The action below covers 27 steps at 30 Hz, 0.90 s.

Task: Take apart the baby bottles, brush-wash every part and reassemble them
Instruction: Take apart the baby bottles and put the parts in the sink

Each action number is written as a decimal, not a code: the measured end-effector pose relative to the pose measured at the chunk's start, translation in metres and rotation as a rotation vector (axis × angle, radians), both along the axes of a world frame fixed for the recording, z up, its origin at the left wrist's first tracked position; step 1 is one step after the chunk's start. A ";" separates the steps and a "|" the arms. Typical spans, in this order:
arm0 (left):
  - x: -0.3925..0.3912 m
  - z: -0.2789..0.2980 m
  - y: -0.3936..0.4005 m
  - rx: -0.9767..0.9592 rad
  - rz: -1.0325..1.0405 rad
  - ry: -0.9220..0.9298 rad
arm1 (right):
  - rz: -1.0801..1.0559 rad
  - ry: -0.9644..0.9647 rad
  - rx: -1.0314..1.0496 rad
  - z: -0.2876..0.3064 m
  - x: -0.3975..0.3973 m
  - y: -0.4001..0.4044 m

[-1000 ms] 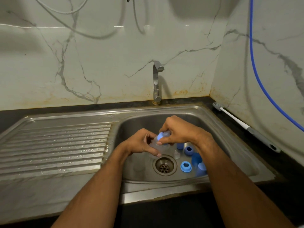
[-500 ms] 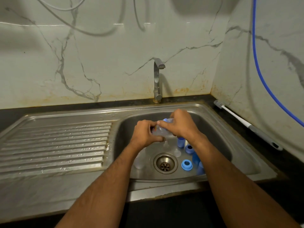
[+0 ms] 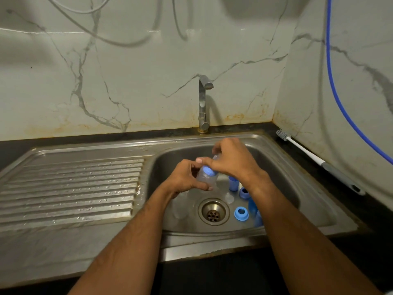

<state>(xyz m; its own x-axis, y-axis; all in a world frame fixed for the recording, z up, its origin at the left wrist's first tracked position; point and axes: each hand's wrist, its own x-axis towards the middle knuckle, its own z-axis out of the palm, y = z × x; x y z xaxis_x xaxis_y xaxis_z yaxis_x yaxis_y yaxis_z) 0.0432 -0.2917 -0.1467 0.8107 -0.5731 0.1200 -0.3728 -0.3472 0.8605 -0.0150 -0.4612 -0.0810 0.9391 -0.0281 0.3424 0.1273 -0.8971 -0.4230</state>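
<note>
Over the steel sink basin point(image 3: 297, 188) my left hand point(image 3: 187, 179) grips the body of a clear baby bottle point(image 3: 206, 177). My right hand point(image 3: 231, 160) holds the bottle's blue collar point(image 3: 208, 171) and top from above. On the basin floor lie a blue collar ring point(image 3: 241, 213), a second blue ring point(image 3: 244, 192), a blue cap point(image 3: 233, 183), a clear teat point(image 3: 229, 198) and more blue parts point(image 3: 254, 211) partly hidden behind my right forearm. Clear bottle bodies point(image 3: 180, 207) stand dimly left of the drain point(image 3: 213, 211).
A tap point(image 3: 203, 103) rises behind the basin, with no water running. A ribbed wet drainboard point(image 3: 70, 188) lies to the left. A white-handled bottle brush point(image 3: 314, 159) rests on the dark counter at the right wall. A blue hose point(image 3: 338, 86) hangs down that wall.
Both hands lifted the bottle up from low in the basin. The right hand has since shifted on the top, and the blue collar shows again.
</note>
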 end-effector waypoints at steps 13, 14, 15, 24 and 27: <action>-0.002 -0.002 -0.003 0.059 0.067 -0.027 | 0.087 0.123 0.051 -0.008 0.004 -0.005; -0.002 -0.002 -0.002 0.065 0.070 -0.027 | 0.153 0.161 0.064 -0.005 0.004 -0.006; -0.002 -0.002 -0.002 0.063 0.078 -0.025 | 0.211 0.191 0.077 -0.005 0.004 -0.006; -0.001 -0.005 -0.006 0.065 0.090 -0.019 | 0.141 0.087 0.074 -0.011 0.008 -0.002; -0.003 -0.008 -0.009 0.094 0.081 -0.050 | 0.127 0.043 0.210 -0.006 0.010 -0.012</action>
<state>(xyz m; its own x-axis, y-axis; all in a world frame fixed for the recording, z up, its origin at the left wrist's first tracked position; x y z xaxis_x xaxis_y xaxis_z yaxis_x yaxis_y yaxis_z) 0.0397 -0.3007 -0.1543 0.8493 -0.5163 0.1102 -0.3817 -0.4563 0.8038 -0.0050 -0.4734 -0.0868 0.9532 0.0245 0.3015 0.2114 -0.7669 -0.6060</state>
